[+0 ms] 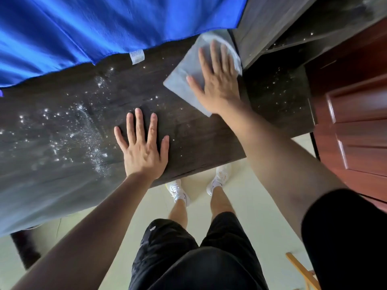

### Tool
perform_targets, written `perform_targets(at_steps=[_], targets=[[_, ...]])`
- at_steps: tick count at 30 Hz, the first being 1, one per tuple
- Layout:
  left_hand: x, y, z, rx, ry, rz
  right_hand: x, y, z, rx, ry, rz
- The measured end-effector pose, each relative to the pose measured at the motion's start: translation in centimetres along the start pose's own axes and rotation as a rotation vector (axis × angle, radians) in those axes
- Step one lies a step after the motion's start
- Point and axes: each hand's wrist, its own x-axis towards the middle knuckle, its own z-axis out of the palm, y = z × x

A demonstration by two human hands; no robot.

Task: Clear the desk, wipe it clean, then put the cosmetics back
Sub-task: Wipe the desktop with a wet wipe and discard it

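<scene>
Room: pale tiled floor (261, 206); a reddish-brown panelled wooden door (356, 126) stands at the right.
Surface: dark wood-grain desk top (199, 141), seen from above, its near edge running over the floor.
Surface condition: scattered white specks and smears (83, 126) across the left and middle of the desk top; whether they are dust or droplets cannot be told.
Adjoining unit: dark wood-grain shelf unit (272, 28) against the desk's right end, also speckled.
Covering: bright blue fabric sheet (83, 28) draped over the far side of the desk.
Label: small white sewn tag (137, 56) on the blue sheet's hem; its print is too blurred to read.
Wiping item: flat pale grey cloth (180, 82) lying on the desk's far right corner, touching the shelf unit.
Right hand (217, 80): flat, fingers straight, pressing on the grey cloth.
Left hand (144, 147): flat, fingers spread wide, resting on bare desk near the front edge, holding nothing.
Person: black shorts, white trainers (178, 191) on the floor.
</scene>
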Motion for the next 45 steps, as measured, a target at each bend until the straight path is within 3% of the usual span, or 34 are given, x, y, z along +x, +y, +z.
perform_targets(at_steps=[5,10,14,16,19,21,25,30,34,38,45], targets=[[0.1,-0.1,0.2,0.017,0.003,0.005,3.6,-2.0,-0.5,0.024,0.01,0.125],[0.0,0.0,0.3,0.016,0.006,0.006,-4.0,-1.6,1.6,-0.051,0.016,-0.178],[0.0,0.0,0.3,0.017,0.008,0.01,-5.9,-0.3,1.6,-0.081,-0.015,-0.306],[0.0,0.0,0.2,0.011,0.018,0.01,-3.3,0.0,0.9,-0.069,-0.017,-0.241],[0.0,0.1,0.1,0.026,0.033,0.013,1.4,-2.6,-0.3,0.043,0.022,0.138],[0.0,0.1,0.1,0.027,0.037,0.021,2.9,-5.3,-0.6,0.096,0.022,0.234],[0.0,0.0,0.1,0.009,0.047,0.021,0.1,-7.4,0.9,-0.032,-0.024,-0.295],[0.1,-0.1,0.2,0.001,0.053,0.034,-4.6,-1.8,1.5,-0.09,-0.057,-0.448],[0.0,-0.2,0.6,0.019,0.056,0.03,-1.0,0.4,0.3,-0.068,-0.051,-0.216],[0.0,-0.3,0.7,0.014,0.073,0.036,1.3,-3.3,0.4,-0.004,-0.016,0.055],[-0.1,-0.4,0.7,-0.014,0.071,0.052,-10.8,-0.4,3.1,-0.06,-0.008,-0.479]])
